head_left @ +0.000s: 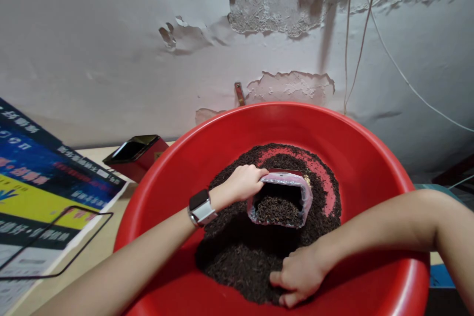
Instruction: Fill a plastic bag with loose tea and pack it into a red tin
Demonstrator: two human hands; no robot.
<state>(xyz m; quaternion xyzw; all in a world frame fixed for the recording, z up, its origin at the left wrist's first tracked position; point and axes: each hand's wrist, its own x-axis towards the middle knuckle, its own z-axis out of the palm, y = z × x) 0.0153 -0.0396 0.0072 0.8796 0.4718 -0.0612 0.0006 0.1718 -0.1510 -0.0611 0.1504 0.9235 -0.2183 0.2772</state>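
Two hands are under my watch inside the wide red tub (177,173). With the left hand (246,181) I have the upper left corner of the plastic-lined container (308,202) gripped; it sits over the middle of the tub, mouth toward me, some dark leaves (279,210) inside. The right hand (301,274) is low at the near edge of the loose pile (240,266), one finger reaching out, the others curled; I cannot tell whether it holds anything. I'd judge it best to keep that corner grip firm, the mouth tipped up against spilling, and the fingers light, since such leaves probably crumble.

For room, the rim limits me: the right forearm (374,229) crosses its right side, the left forearm (148,254) its near left. Bare inner wall shows beyond the pile. Outside, a dark red box (150,160) stands close by the rim, so I'd avoid swinging wide left.
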